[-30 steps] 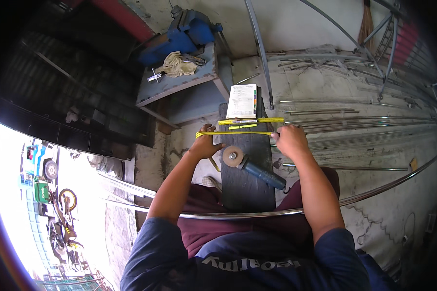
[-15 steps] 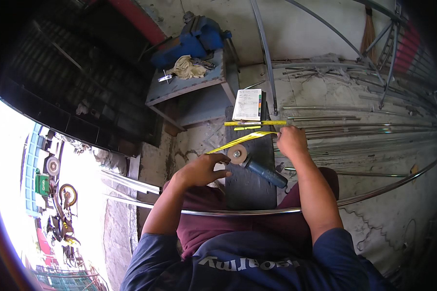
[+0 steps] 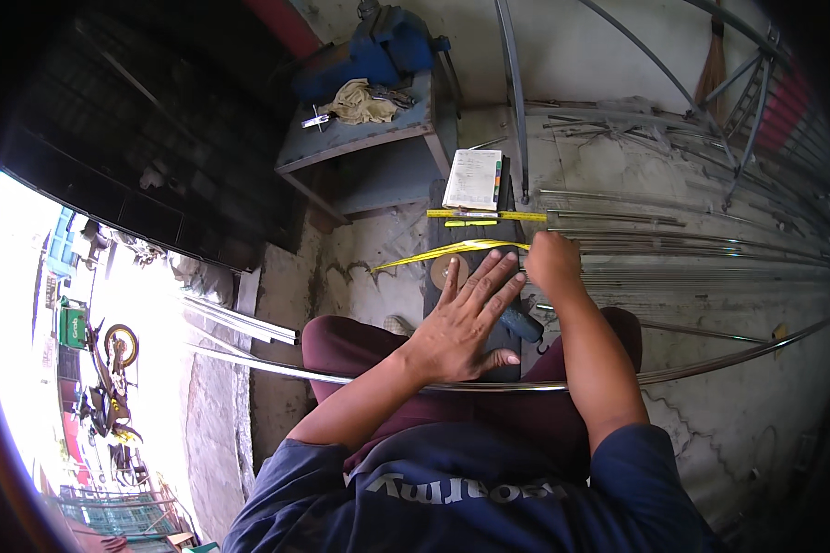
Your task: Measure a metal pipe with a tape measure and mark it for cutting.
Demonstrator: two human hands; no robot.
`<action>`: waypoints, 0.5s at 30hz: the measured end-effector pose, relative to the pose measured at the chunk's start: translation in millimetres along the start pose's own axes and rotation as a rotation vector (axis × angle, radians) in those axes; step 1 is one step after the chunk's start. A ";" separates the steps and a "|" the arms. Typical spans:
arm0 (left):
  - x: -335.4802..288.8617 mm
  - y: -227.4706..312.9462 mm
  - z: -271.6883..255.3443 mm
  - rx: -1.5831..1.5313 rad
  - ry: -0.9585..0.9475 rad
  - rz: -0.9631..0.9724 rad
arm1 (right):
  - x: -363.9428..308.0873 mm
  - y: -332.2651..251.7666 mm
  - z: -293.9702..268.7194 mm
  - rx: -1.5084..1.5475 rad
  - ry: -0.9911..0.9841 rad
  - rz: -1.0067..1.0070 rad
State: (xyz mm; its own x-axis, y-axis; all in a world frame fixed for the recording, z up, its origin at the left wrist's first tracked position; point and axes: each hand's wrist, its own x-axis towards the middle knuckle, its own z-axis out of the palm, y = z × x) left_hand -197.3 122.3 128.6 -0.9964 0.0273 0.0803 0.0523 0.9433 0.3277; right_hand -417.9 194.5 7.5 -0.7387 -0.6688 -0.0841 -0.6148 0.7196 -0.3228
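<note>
My right hand [image 3: 553,263] is closed in a fist around the right end of a bendy yellow strip [image 3: 424,255], whose exact kind I cannot tell. The strip's tapered end reaches left past a dark board. My left hand [image 3: 464,323], fingers spread, hovers over an angle grinder [image 3: 523,324] and holds nothing. The grinder lies on the dark board [image 3: 439,198]; its tan disc [image 3: 444,274] shows beside my fingers, and much of its body is hidden. Across my lap runs a shiny metal tube [image 3: 489,387], below both hands.
Beyond the strip lie a yellow flat rule [image 3: 526,217], a yellow-green pen [image 3: 470,223] and an open notebook [image 3: 474,180]. A blue vise [image 3: 387,46] and a cloth [image 3: 360,101] sit on a metal stand [image 3: 378,147]. Several metal tubes [image 3: 655,244] lie on the floor at right.
My left hand has moved right, from beside the grinder's disc to over its body, fingers spreading. The yellow strip has straightened a little; my right fist keeps its end.
</note>
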 end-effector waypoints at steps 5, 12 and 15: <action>36.8 19.2 12.0 0.091 0.041 0.243 | -7.0 -8.3 -23.0 0.044 -0.131 -0.060; 52.2 14.7 41.8 -0.178 -0.056 0.307 | -1.3 -12.0 -12.5 -0.014 -0.055 -0.048; 50.0 11.8 43.7 -0.155 -0.053 0.307 | -1.2 -15.9 -17.2 0.016 -0.135 -0.040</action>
State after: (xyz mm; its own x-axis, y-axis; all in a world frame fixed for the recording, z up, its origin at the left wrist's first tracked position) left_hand -249.5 149.2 95.4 -0.9343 0.3236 0.1496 0.3561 0.8270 0.4351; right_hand -412.0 187.0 28.9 -0.6687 -0.7171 -0.1967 -0.6379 0.6891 -0.3438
